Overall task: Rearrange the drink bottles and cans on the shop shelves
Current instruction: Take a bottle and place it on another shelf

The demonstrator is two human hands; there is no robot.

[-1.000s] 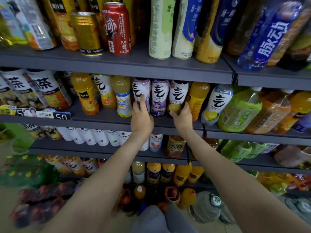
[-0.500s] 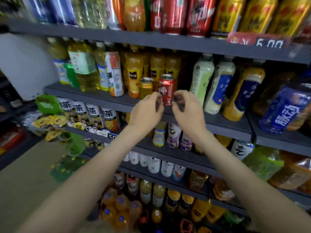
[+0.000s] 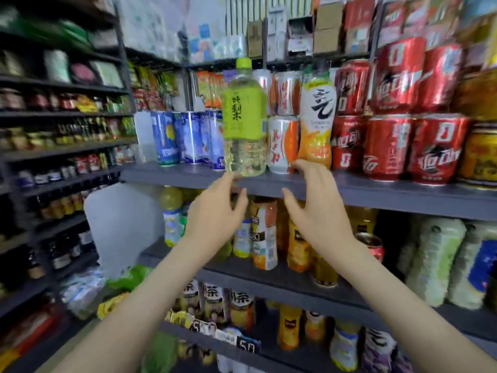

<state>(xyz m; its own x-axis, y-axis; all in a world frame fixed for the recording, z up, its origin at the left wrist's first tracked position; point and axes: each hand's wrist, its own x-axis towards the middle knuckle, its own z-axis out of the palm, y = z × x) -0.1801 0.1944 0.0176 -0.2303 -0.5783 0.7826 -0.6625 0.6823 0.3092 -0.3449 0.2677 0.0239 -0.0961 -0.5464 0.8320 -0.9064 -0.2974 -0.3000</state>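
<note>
- Green-label bottle (image 3: 244, 122), pale yellow liquid inside, stands at the near edge of the grey shelf (image 3: 376, 195)
- Left hand (image 3: 215, 211) and right hand (image 3: 314, 208) just below, fingers spread, empty
- Blur smears most labels

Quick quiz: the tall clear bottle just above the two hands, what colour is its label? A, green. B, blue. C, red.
A: the bottle wears a yellow-green label and a matching cap, with pale liquid showing below the label.
</note>
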